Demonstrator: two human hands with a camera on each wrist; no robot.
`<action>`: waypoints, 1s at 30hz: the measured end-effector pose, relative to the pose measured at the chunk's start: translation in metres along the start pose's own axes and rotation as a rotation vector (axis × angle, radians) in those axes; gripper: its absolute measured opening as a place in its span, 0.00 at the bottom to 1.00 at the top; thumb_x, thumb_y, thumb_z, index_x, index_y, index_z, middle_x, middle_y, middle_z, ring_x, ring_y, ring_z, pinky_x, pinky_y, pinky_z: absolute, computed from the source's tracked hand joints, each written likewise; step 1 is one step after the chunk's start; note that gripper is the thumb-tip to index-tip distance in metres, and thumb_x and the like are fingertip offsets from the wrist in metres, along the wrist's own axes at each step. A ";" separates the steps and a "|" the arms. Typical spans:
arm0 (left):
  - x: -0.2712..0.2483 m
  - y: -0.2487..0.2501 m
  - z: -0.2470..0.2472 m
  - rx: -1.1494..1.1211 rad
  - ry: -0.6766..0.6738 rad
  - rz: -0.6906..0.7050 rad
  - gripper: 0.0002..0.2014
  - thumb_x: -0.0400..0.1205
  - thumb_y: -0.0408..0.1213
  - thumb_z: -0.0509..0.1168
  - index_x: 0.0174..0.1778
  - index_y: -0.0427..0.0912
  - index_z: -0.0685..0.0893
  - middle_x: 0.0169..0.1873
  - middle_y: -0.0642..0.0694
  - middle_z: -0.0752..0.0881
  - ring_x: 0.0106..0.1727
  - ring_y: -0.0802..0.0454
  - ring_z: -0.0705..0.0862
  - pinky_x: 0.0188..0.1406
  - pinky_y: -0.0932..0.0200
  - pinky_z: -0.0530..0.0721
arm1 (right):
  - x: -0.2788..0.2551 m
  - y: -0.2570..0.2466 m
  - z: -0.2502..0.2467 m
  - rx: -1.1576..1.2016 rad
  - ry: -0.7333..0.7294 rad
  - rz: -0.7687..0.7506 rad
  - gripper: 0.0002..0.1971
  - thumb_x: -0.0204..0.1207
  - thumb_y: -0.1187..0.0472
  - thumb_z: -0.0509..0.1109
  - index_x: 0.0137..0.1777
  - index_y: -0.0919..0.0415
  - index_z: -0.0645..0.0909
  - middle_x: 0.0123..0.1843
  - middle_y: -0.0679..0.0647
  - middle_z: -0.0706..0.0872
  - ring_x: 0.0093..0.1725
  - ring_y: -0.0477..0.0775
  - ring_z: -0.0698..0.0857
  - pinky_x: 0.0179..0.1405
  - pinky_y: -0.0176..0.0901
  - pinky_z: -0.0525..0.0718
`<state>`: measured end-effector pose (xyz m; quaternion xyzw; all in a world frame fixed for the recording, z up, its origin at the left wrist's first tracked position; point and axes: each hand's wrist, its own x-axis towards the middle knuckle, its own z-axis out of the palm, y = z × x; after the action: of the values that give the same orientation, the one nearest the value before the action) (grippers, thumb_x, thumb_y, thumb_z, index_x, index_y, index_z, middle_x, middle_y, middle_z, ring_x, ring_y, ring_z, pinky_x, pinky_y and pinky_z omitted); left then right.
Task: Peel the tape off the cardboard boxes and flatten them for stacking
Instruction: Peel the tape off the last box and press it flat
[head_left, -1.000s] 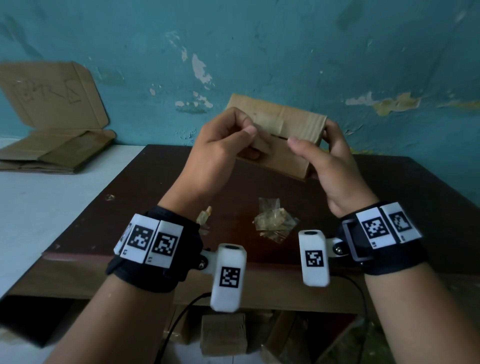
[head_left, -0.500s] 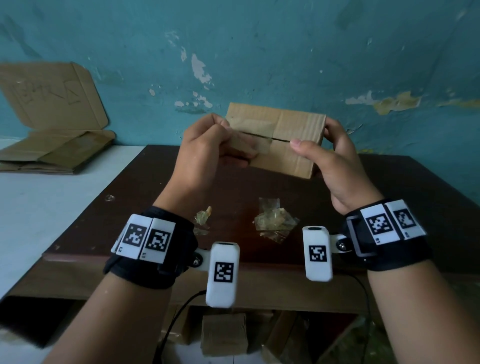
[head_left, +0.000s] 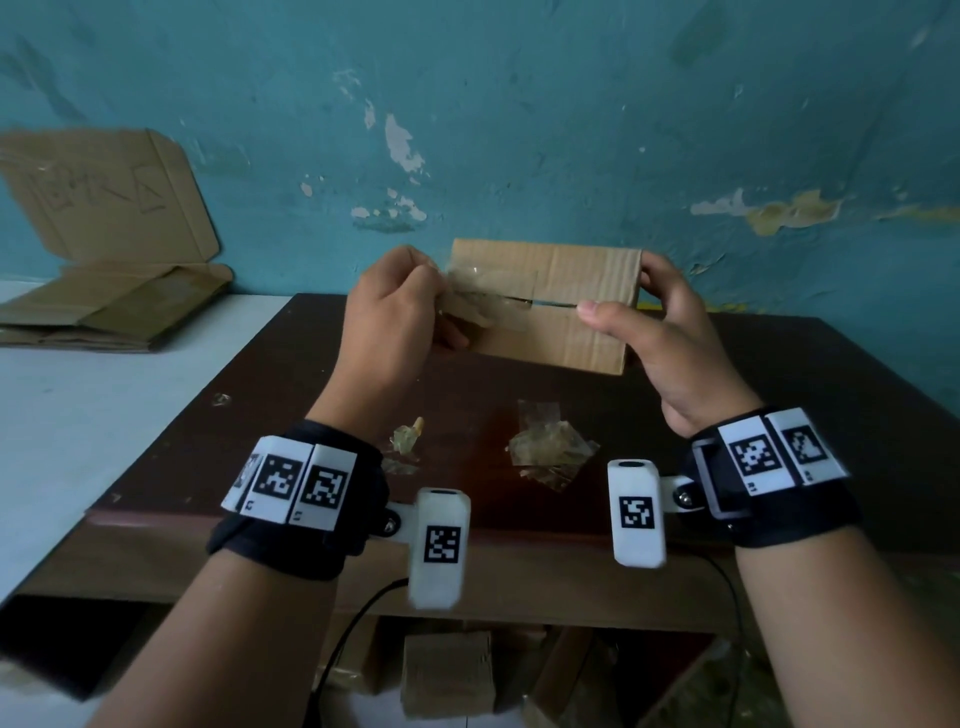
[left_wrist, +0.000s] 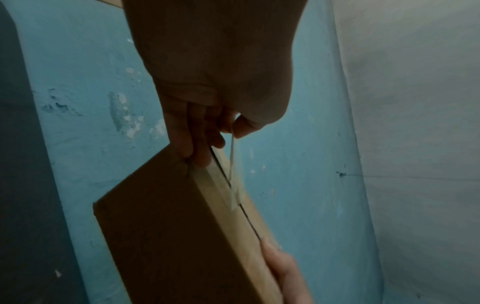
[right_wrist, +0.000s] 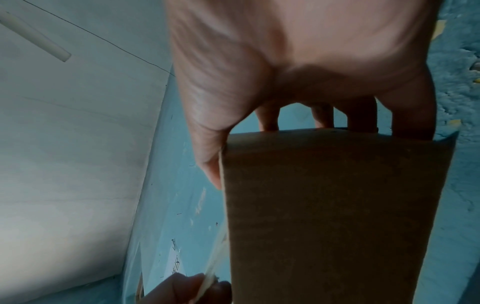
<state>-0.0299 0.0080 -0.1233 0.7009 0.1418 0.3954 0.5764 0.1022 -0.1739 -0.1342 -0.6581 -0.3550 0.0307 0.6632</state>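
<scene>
Surface: the dark brown surface (head_left: 779, 395) fills the middle of the head view; a white top adjoins it at the left of the frame.
Box, place: the cardboard box (head_left: 576, 291) is held up off the surface, at the centre of the head view in front of the teal wall, between the two hands.
Box, long axis: it runs left to right across the frame, the taped face turned toward the camera, with the flap seam running along that axis.
Key relation: the loose end of the tape lies at the left end of the seam, so the left hand is the nearer one; the peel, as I judge it, has to run leftward along the seam, away from the right hand.
Left hand: the left hand (head_left: 395, 312) has fingers curled, pinching the lifted tape end at the box's left edge; the left wrist view shows a thin strip stretched from the fingers to the seam.
Right hand: the right hand (head_left: 670, 332) grips the box's right end, thumb on the front face just below the seam, fingers wrapped behind.
Box, look: plain brown corrugated card, closed; the seam gapes dark on its right half, where it is bare.
Tape: the clear tape (head_left: 493, 296) covers only the left half of the seam, glossy and wrinkled.
Peeled scraps: crumpled tape pieces (head_left: 550, 452) lie on the surface, below the box.
Flattened boxes: the flattened cardboard (head_left: 114, 306) sits at the upper left of the frame, one sheet leaning on the wall.
</scene>
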 end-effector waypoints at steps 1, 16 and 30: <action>0.001 -0.002 -0.001 0.081 0.026 0.027 0.11 0.84 0.28 0.57 0.35 0.42 0.75 0.24 0.43 0.85 0.22 0.46 0.84 0.23 0.56 0.78 | 0.000 0.000 0.000 0.004 -0.005 0.001 0.23 0.64 0.51 0.79 0.61 0.45 0.81 0.46 0.30 0.88 0.52 0.36 0.88 0.50 0.36 0.86; 0.003 -0.003 -0.006 0.217 0.058 -0.039 0.07 0.82 0.39 0.55 0.42 0.45 0.76 0.46 0.30 0.90 0.47 0.27 0.89 0.32 0.29 0.89 | 0.004 0.004 -0.011 0.051 -0.002 0.040 0.21 0.66 0.51 0.78 0.60 0.44 0.82 0.58 0.44 0.88 0.55 0.44 0.90 0.49 0.43 0.87; 0.007 -0.008 -0.007 -0.092 0.044 -0.149 0.09 0.91 0.33 0.53 0.46 0.41 0.74 0.38 0.38 0.88 0.30 0.48 0.89 0.24 0.54 0.87 | 0.004 0.004 -0.016 0.070 -0.005 0.070 0.18 0.67 0.53 0.77 0.58 0.42 0.83 0.61 0.49 0.88 0.56 0.46 0.91 0.53 0.48 0.87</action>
<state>-0.0278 0.0199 -0.1279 0.6523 0.1878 0.3730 0.6326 0.1152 -0.1849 -0.1341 -0.6466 -0.3319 0.0679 0.6835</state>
